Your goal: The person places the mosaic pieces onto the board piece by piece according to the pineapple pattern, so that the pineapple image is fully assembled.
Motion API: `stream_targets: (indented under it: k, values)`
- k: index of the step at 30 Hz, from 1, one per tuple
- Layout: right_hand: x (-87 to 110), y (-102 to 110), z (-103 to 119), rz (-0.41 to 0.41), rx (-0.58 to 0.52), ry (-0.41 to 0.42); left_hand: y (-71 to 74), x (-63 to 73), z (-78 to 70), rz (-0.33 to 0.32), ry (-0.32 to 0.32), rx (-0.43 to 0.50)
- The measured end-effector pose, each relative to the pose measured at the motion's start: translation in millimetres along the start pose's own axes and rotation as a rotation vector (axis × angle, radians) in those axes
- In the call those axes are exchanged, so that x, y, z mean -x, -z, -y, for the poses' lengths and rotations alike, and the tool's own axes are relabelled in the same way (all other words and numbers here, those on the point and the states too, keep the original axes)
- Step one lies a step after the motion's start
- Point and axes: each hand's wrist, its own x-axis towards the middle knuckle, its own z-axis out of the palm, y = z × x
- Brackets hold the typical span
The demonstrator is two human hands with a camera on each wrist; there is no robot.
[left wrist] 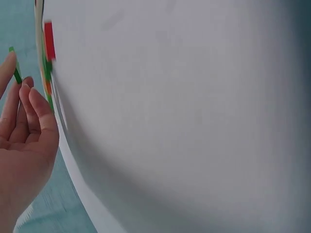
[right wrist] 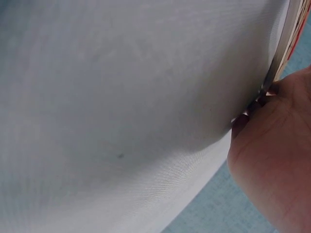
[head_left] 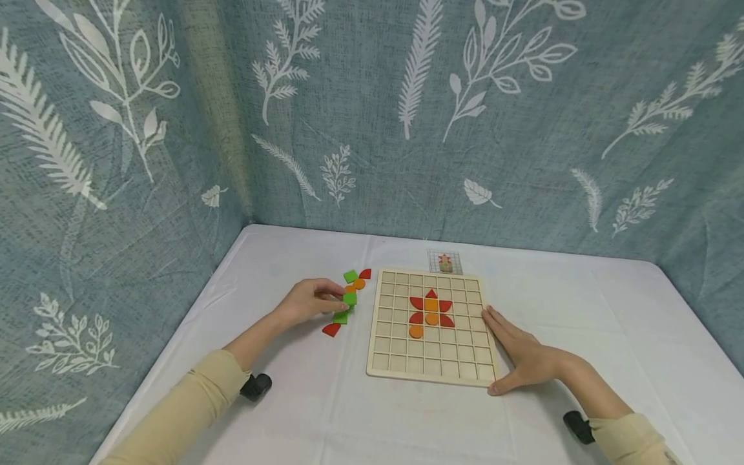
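My left hand (head_left: 308, 302) pinches a green square tile (head_left: 350, 299) between thumb and fingers, left of the board. In the left wrist view the green tile (left wrist: 15, 65) shows edge-on at the fingertips. Around that hand lie loose red, orange and green tiles, among them a red quarter-circle tile (head_left: 331, 330) and an orange round tile (head_left: 359, 283). My right hand (head_left: 526, 355) rests along the right edge of the wooden grid board (head_left: 401, 368), fingers straight and thumb near its lower corner. Red and orange tiles sit in the board's middle cells, with a red triangle (head_left: 432, 294) at the top.
A small pattern card (head_left: 445, 261) with a gridded picture lies just behind the board. White cloth (head_left: 581, 310) covers the table. Patterned blue-green curtains (head_left: 372, 129) hang along the back and sides. Black wrist devices (head_left: 256, 386) sit below both forearms.
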Motion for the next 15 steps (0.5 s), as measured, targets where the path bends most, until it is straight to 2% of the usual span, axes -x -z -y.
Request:
stream_targets:
  k: [5,10,15]
  values:
    - [0.4,-1,-1,0.0,-0.004,-0.002,-17.3,3.5,-14.2,-0.012,-0.03,-0.02]
    - [0.1,-1,-2,0.003,-0.006,-0.004,-37.1,6.3,-30.9,0.016,-0.066,-0.004]
    - [-1.4,-1,-4,0.006,-0.002,0.0,-61.9,2.9,-43.0,0.076,-0.161,-0.043]
